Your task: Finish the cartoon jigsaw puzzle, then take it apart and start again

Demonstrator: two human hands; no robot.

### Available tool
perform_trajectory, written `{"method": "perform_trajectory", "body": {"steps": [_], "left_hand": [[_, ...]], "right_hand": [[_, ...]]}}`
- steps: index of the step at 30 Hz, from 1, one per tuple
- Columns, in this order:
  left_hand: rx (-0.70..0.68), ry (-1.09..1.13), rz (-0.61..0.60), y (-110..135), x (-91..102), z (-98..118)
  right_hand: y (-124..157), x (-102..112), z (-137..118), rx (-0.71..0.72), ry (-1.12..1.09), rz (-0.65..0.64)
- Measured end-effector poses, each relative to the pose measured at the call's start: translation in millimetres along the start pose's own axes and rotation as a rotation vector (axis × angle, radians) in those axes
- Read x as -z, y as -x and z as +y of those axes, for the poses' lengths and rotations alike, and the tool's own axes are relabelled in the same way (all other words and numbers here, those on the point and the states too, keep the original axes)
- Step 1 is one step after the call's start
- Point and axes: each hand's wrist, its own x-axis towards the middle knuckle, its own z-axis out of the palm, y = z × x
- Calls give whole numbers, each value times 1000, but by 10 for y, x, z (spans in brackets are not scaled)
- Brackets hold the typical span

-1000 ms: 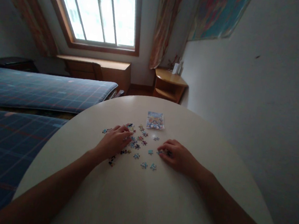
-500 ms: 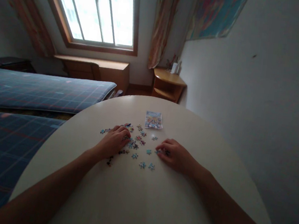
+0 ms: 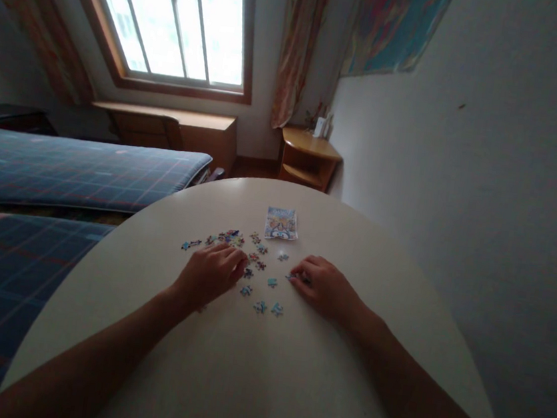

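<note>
Loose jigsaw puzzle pieces [image 3: 255, 257] lie scattered on a round, pale table [image 3: 249, 380]. Over the left part of them is my left hand [image 3: 212, 270], its fingers curled down and closed. Whatever is under or between those fingers is hidden. My right hand [image 3: 324, 286] rests on the right side, thumb and fingers closed on a jigsaw piece [image 3: 293, 276] whose edge sticks out at the fingertips. Between the hands is a light blue piece [image 3: 272, 282]. Two more blue pieces, a left one [image 3: 260, 307] and a right one [image 3: 277, 309], lie nearer to me.
A small printed picture sheet [image 3: 281, 224] lies beyond the pieces. A bed with a plaid cover [image 3: 82, 170] stands to the left of the table. A wooden corner shelf [image 3: 310, 144] is behind it, and a white wall [image 3: 413, 171] runs along the right.
My left hand has shifted slightly right and nearer, now covering pieces that showed beside its fingertips and below it. My right hand stays nearly in place with its piece. The view has turned slightly right.
</note>
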Motion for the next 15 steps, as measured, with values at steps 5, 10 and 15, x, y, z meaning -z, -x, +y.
{"method": "perform_trajectory", "body": {"steps": [5, 10, 15], "left_hand": [[-94, 25, -44, 57, 73, 288], [-58, 23, -177, 52, 241, 396], [93, -28, -436, 153, 433, 581]], "right_hand": [[72, 111, -151, 133, -49, -80], [118, 96, -331, 264, -105, -180], [78, 47, -311, 250, 5, -188]]}}
